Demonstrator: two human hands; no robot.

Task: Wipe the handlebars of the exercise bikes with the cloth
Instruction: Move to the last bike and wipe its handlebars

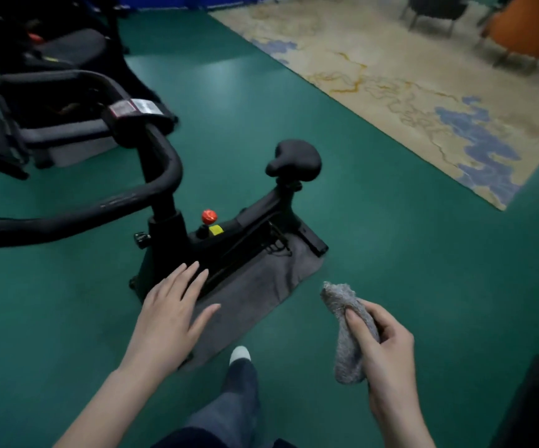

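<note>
Handlebars [161,176] of the nearest exercise bike [229,234] curve in black across the left of the view, up near the person and above the bike's frame, with nothing touching them. The grey cloth [347,331] is bunched in the right hand [381,347], whose fingers and thumb curl round its middle so that a wad sticks out above, apparently ready as a wiping pad; it is held low and well to the right of the bars. The left hand [171,315] hangs flat with fingers straight and spread, holding nothing, over the dark mat [261,295] under the bike, perhaps for balance or to reach for the frame. A second bike [51,92] stands behind on the green floor [391,253], a patterned rug [423,92] beyond.
</note>
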